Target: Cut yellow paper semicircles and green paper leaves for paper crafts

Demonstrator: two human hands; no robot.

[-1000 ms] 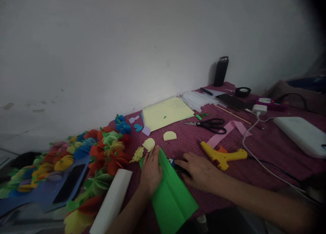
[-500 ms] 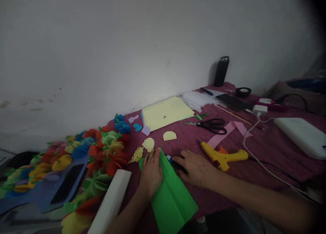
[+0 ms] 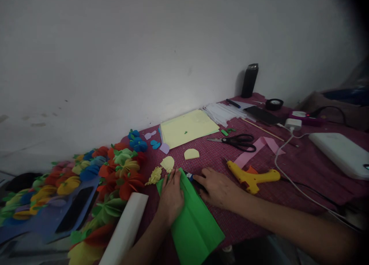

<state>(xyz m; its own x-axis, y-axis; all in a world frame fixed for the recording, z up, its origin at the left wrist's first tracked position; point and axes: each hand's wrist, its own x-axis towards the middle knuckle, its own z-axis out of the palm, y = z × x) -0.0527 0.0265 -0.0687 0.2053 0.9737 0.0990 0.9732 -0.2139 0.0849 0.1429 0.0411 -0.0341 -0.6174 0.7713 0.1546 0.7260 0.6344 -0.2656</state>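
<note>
My left hand [image 3: 172, 197] lies flat with fingers stretched out on a folded green paper sheet [image 3: 191, 226], pressing it to the table. Just right of the sheet's far end, my right hand [image 3: 216, 186] has its fingers curled over a slim dark tool [image 3: 198, 181] with a blue and white end; its exact kind is partly hidden. Ahead of my fingertips lie a pale yellow round-edged cutout [image 3: 168, 163], a similar cutout [image 3: 191, 154] and a heap of crinkled yellow paper bits [image 3: 155, 175].
A yellow glue gun [image 3: 253, 176] and black scissors [image 3: 238, 141] lie to the right, near a pink strip [image 3: 261, 146] and a white cable [image 3: 279, 153]. Yellow sheets [image 3: 188, 127] are behind. Colourful paper flowers [image 3: 131, 182] and a white roll [image 3: 127, 226] occupy the left. A dark bottle [image 3: 250, 81] stands by the wall.
My right hand has shifted very slightly away from me along the sheet's right side, with the dark tool under its fingers. The left hand and green paper stay put.
</note>
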